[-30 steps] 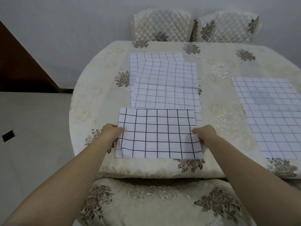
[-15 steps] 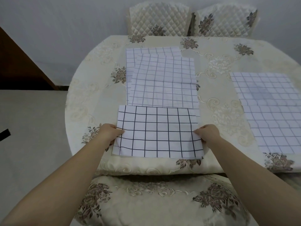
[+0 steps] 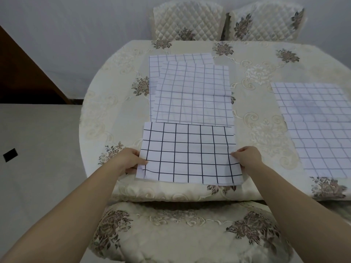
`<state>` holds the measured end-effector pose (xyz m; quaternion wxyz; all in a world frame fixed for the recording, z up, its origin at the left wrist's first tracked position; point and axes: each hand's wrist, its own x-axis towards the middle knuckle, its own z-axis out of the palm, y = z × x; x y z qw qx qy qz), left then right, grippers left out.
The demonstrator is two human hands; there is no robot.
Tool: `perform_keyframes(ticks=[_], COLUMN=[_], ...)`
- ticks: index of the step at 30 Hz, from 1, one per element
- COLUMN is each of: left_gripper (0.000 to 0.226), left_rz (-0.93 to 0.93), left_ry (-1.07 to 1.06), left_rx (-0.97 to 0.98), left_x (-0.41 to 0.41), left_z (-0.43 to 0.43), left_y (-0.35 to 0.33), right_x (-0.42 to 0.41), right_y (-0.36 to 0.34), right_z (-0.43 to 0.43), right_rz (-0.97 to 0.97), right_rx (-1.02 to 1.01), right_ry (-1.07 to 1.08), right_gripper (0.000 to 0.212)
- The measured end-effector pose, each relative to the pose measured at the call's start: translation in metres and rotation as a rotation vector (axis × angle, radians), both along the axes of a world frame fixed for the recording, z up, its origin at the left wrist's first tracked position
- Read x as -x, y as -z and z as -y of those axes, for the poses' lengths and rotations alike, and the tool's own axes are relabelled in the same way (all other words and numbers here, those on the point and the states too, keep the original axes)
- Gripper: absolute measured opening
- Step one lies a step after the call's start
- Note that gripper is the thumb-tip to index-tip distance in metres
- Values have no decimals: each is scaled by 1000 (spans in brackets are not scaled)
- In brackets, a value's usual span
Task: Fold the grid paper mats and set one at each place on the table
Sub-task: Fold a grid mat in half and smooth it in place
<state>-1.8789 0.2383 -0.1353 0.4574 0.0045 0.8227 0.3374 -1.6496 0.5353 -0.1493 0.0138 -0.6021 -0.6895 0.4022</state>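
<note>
A folded grid paper mat (image 3: 188, 152) with bold black lines lies at the near edge of the table (image 3: 114, 118). My left hand (image 3: 127, 160) pinches its left edge and my right hand (image 3: 247, 158) pinches its right edge. Behind it lie two overlapping unfolded mats with faint grid lines, the upper one (image 3: 193, 92) covering most of the lower one (image 3: 176, 58). Another unfolded mat (image 3: 319, 126) lies flat at the right side of the table.
A cream floral cloth covers the round table. A padded chair seat (image 3: 171, 228) sits right below me. Two quilted chair backs (image 3: 188, 21) (image 3: 266, 21) stand at the far side. Grey floor with a black mark (image 3: 10, 154) lies left.
The folded mat has slid slightly toward the near table edge with both hands still on its side edges. The view has shifted a little.
</note>
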Motion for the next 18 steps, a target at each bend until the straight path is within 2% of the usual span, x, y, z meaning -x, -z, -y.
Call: perform_keyframes(ticks=[6, 10, 15, 18], left_gripper=[20, 34, 12, 16], left_rz=[-30, -17, -65, -10], left_ry=[-127, -175, -351, -330], left_rx=[-59, -122, -223, -214], left_x=[-8, -5, -2, -3], left_z=[4, 10, 13, 14], left_y=[-3, 3, 3, 3], right_x=[0, -1, -2, -1], right_y=[2, 1, 3, 4], right_z=[-1, 0, 0, 0], right_rz=[15, 25, 25, 27], right_rx=[-7, -24, -36, -35], right_ry=[-22, -41, -37, -36], right_gripper=[17, 18, 20, 21])
